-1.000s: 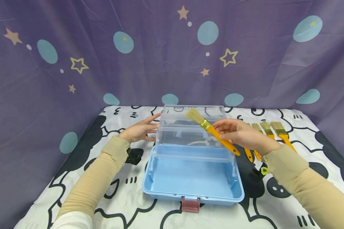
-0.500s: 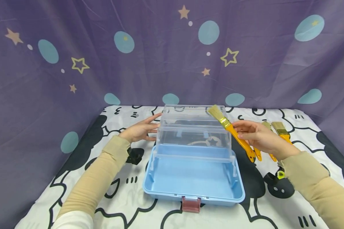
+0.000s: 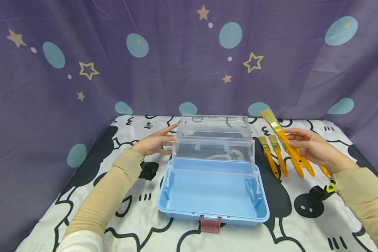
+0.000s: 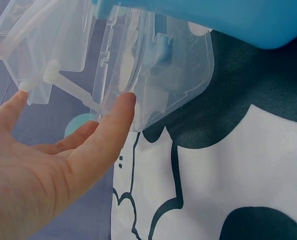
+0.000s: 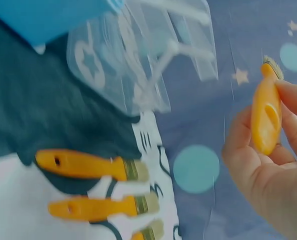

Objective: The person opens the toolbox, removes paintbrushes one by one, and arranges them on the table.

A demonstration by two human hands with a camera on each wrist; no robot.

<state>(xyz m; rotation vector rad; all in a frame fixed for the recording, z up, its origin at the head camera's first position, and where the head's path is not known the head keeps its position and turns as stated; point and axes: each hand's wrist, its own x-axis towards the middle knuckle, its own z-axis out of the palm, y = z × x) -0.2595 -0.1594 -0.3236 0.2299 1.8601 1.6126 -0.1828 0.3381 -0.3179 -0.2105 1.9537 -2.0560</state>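
Observation:
My right hand [image 3: 313, 148] pinches a paintbrush [image 3: 281, 134] by its orange handle, bristles pointing up and left, above a row of brushes. In the right wrist view the handle [image 5: 266, 112] shows end-on between thumb and fingers. Several similar paintbrushes [image 3: 280, 157] lie on the cloth right of a light blue storage box [image 3: 208, 196]; the right hand and held brush partly hide some. The box stands with its clear plastic upper part [image 3: 214, 150] raised at the back. My left hand [image 3: 152, 143] has its fingers spread against the left side of this clear part.
A pink latch [image 3: 210, 224] hangs at the box's front. The black-and-white patterned cloth [image 3: 138, 224] covers the table. Behind it hangs a purple curtain [image 3: 176, 80] with stars and dots.
My right hand has carried the paintbrush rightward, from in front of the clear upper part to above the lying brushes. The left hand stays in place against the box's clear part.

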